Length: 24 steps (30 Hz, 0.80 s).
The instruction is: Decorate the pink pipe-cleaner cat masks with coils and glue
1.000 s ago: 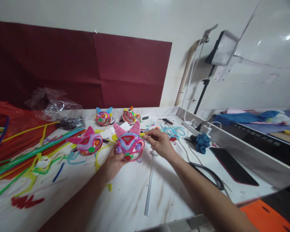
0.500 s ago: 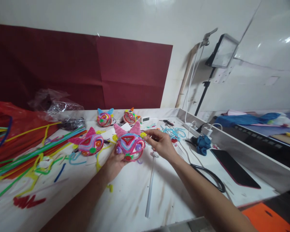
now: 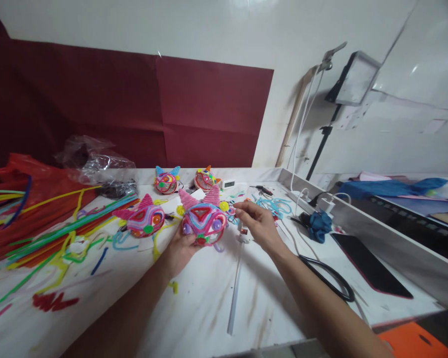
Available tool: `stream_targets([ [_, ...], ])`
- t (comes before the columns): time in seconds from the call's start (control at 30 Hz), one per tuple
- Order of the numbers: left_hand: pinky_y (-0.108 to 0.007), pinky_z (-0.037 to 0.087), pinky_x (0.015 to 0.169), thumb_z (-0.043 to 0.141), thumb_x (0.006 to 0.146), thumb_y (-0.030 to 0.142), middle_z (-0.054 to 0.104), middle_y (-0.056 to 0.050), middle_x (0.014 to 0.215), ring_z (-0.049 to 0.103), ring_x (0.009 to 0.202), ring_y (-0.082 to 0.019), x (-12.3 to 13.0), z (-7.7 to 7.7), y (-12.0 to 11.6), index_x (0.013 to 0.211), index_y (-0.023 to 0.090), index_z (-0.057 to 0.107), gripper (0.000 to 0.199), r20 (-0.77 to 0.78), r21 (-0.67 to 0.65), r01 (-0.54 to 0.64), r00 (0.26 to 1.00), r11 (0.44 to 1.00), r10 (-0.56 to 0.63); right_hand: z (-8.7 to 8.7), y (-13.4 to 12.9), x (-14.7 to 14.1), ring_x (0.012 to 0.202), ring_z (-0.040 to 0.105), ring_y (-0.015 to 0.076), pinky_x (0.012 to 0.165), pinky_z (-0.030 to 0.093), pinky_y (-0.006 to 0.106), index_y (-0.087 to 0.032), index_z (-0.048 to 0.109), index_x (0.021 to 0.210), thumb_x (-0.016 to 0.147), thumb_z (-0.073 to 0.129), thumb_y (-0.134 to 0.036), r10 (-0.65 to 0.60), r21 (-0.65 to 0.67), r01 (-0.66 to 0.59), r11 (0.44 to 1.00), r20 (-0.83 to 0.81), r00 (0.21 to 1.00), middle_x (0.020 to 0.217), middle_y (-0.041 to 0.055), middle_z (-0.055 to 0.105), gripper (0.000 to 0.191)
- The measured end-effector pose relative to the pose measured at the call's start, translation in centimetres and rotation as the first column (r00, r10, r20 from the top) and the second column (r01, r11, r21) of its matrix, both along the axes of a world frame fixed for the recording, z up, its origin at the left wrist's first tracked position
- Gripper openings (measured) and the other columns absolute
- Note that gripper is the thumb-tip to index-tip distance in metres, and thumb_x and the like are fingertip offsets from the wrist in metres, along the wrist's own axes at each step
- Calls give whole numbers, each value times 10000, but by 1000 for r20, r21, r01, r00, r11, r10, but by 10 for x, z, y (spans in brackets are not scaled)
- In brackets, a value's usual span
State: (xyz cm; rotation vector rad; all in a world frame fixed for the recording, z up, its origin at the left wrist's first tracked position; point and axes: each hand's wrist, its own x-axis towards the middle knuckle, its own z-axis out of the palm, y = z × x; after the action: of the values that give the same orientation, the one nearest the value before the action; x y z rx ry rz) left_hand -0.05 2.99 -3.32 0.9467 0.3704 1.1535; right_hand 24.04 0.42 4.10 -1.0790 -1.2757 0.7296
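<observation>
My left hand is closed around the lower left side of a pipe-cleaner animal head with pink pointed ears, purple eyes and a red triangle on its brow. The head is upright above the table. To its right is my right hand, thumb and forefinger brought together near the yellow coil at the side of the head. A small gap shows between fingertips and coil; whatever they pinch is too small to make out. A similar pink-eared head lies on the left.
Two more heads, one blue-eared and one orange-eared, stand at the back. Loose pipe cleaners and a plastic bag fill the left. On the right are a black phone, cables and a dark blue cloth bundle.
My right hand has drawn slightly right, away from the yellow coil it was touching. My left hand still holds the head. The whole view has shifted a little.
</observation>
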Motion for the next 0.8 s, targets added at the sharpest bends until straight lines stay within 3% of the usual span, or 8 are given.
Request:
stream_targets([
  [0.3, -604, 440, 1235, 897, 811, 282, 821, -44, 1282, 713, 1275, -323, 5, 6, 1, 1445, 368, 654, 684, 106, 0, -18, 994, 1000, 18, -20, -2, -10, 605, 614, 195, 572, 458, 317, -225, 806, 770, 670, 826, -464, 72, -108, -74, 991, -18, 997, 631, 12, 704, 259],
  [0.5, -624, 430, 1251, 915, 801, 288, 825, -40, 1278, 706, 1303, -325, 5, 5, 2, 1390, 325, 687, 632, 101, -43, -44, 994, 998, 48, -26, -2, -25, 542, 526, 147, 588, 459, 308, -215, 783, 886, 593, 933, -495, 142, -139, -148, 979, -52, 988, 558, -64, 603, 432],
  [0.8, -630, 416, 1264, 921, 815, 319, 799, -63, 1359, 656, 1406, -359, 11, 8, -2, 1433, 323, 638, 680, 74, -42, -59, 995, 997, 62, -39, 3, -30, 561, 535, 151, 579, 444, 303, -208, 755, 927, 582, 949, -560, 151, -147, -159, 976, -64, 986, 587, -56, 622, 530],
])
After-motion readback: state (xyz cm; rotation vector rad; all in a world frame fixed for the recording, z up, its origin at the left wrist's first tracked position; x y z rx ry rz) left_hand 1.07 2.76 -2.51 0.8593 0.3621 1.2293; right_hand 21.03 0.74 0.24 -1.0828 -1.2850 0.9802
